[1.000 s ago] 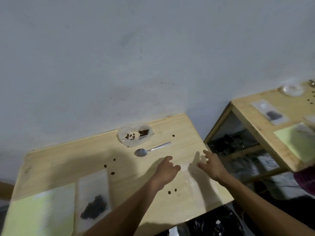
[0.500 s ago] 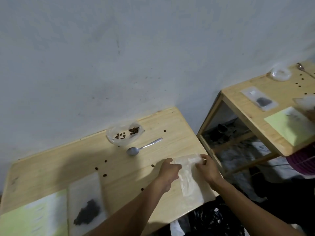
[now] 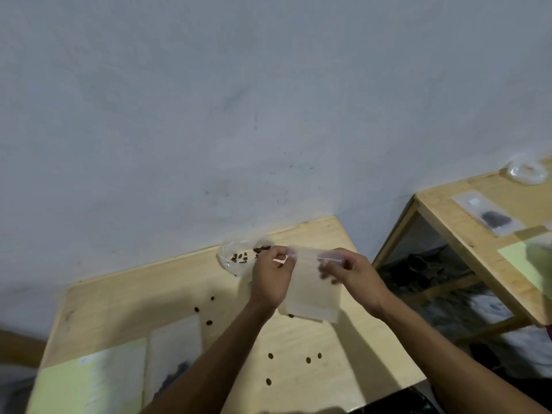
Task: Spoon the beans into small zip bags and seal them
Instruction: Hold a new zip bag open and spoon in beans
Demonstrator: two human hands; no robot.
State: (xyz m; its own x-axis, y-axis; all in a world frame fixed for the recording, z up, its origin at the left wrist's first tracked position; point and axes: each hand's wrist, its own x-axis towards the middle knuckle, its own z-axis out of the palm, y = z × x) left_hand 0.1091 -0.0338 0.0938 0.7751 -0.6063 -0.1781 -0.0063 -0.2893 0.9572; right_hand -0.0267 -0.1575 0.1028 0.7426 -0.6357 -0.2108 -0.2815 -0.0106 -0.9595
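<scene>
A small clear zip bag [image 3: 312,289] hangs upright above the wooden table [image 3: 167,294], empty as far as I can see. My left hand [image 3: 270,279] pinches its top left corner and my right hand [image 3: 349,271] pinches the top right corner. Behind my left hand lies a clear plastic bag of brown beans [image 3: 239,256], partly hidden. Loose beans [image 3: 308,360] are scattered on the table. The spoon is hidden behind my hands.
A filled zip bag [image 3: 174,358] lies at the table's front left beside a light green sheet [image 3: 89,383]. A second wooden table [image 3: 448,216] at the right carries another filled bag [image 3: 490,216], a green sheet and a clear plastic bag [image 3: 527,171].
Both hands have lifted the empty zip bag off the table's right edge and now hold it upright in the air by its top corners. The camera has tilted.
</scene>
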